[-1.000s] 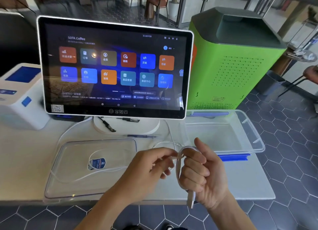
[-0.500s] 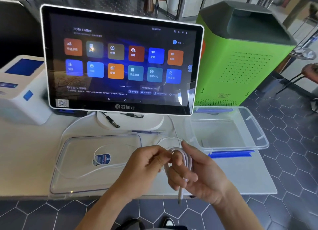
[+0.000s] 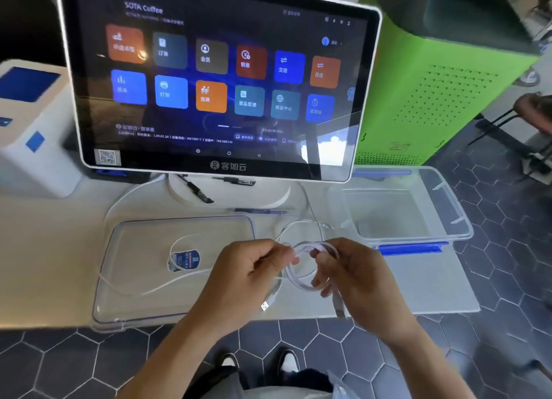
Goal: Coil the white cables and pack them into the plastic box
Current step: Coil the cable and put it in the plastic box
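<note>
Behind the hands at twelve o'clock, a touchscreen terminal (image 3: 215, 82) stands; the clear lid (image 3: 149, 279) lies at nine, the plastic box (image 3: 418, 207) at two. Left hand (image 3: 248, 279) and right hand (image 3: 355, 279) both pinch the coiled white cable (image 3: 301, 282) above the table's (image 3: 44, 264) near edge.

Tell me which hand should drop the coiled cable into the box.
Right, probably. The right hand already holds the cable loops and is nearer the open box; the left hand only pinches the coil's top.
</note>
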